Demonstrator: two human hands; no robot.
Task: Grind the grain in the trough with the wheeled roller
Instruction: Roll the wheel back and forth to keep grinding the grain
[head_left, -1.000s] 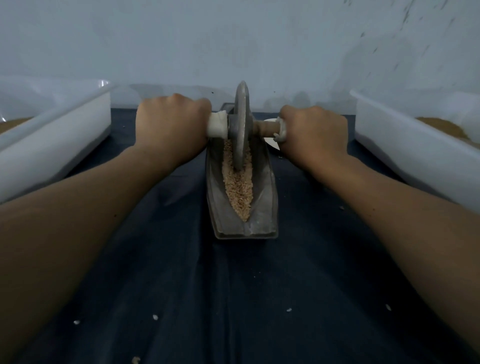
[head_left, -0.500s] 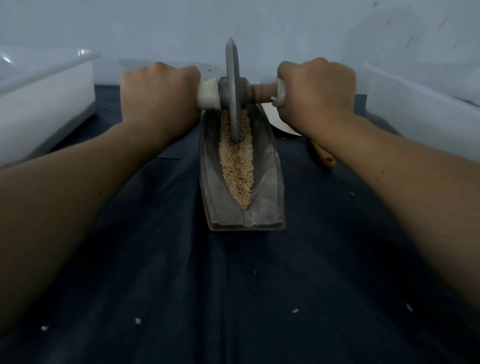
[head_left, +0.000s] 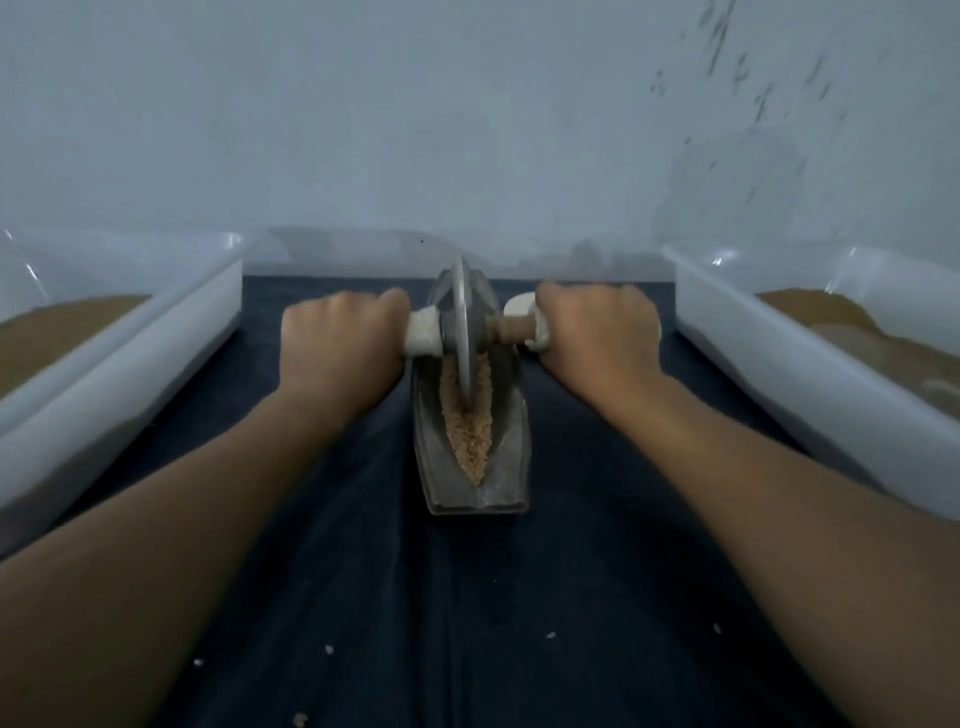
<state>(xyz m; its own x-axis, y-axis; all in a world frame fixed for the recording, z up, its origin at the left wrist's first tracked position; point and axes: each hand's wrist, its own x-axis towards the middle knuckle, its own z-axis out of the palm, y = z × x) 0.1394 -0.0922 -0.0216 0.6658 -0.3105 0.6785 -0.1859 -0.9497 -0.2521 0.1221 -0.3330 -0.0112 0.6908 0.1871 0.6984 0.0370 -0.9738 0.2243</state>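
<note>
1. At the left edge, the left bin (head_left: 130, 322) holds a brown heap. The frame cuts it off, and we cannot tell whether it is raw or ground.
2. Left of centre, our left hand (head_left: 340, 345) is a fist clamped round the white end of the axle (head_left: 423, 338).
3. At centre, the roller (head_left: 462, 332) stands upright on its rim in the far half of the trough (head_left: 506, 467), which lies lengthwise on the dark cloth (head_left: 467, 597). The rim is sunk in the grain (head_left: 470, 431), which fills the groove from under the roller down to a point near the trough's near end.
4. We judge the grinding to be under way but far from done. The grain nearest us looks coarse and kernel-like, and no fine meal shows in the groove. Many more passes along the whole trough seem to be needed.
5. Right of centre, our right hand (head_left: 597, 338) is wrapped tight on the other end of the axle.
6. At the right edge, the right bin (head_left: 753, 353) also holds brown material and is also cut off by the frame.
7. Hidden or unclear:
   - Our fists cover both ends of the axle.
   - The roller hides the trough's far end and the grain beneath it.
   - A white shape (head_left: 519, 305) just behind the right knuckles is too hidden to name.
   - Pale specks (head_left: 329, 648) on the cloth at lower centre may be spilled kernels.
   - The frame is dim and a little blurred.
</note>
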